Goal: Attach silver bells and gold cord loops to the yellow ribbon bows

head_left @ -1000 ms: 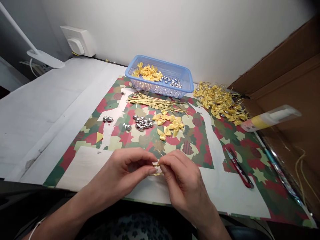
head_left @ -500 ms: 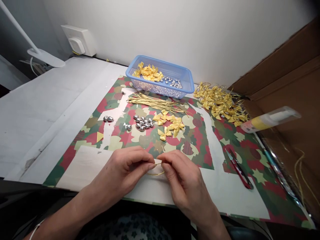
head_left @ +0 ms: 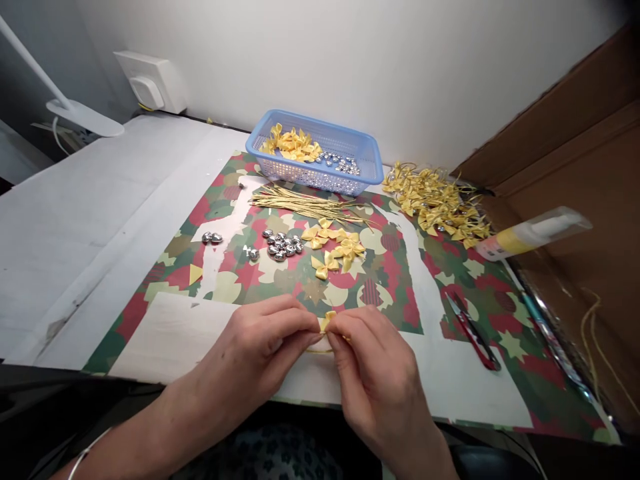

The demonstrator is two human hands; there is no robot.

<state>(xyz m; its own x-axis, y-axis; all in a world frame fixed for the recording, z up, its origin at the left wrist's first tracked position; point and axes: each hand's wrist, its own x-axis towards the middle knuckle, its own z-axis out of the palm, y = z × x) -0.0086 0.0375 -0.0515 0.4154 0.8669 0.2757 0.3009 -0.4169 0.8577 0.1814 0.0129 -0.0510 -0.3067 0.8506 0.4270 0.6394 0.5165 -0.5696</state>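
Note:
My left hand (head_left: pixel 263 350) and my right hand (head_left: pixel 373 363) meet at the near edge of the table, fingertips pinched together on a small yellow ribbon bow (head_left: pixel 327 320). A thin gold cord loop (head_left: pixel 320 349) hangs just below the fingertips. Beyond the hands lie a few loose yellow bows (head_left: pixel 333 248), a cluster of silver beads (head_left: pixel 281 244) and a bundle of gold cords (head_left: pixel 305 203), all on the camouflage-patterned paper (head_left: pixel 395 293).
A blue basket (head_left: pixel 367 175) with bows and beads stands at the back. A pile of finished bows (head_left: pixel 440 203) lies to its right. Red snips (head_left: pixel 473 331) lie at the right, near a glue bottle (head_left: pixel 533 233) and a cardboard wall (head_left: pixel 590 160). A white lamp base (head_left: pixel 85 117) is far left.
The fingertips have closed together and a yellow bow now shows between them. The gold loop that hung open below the fingers is now mostly hidden.

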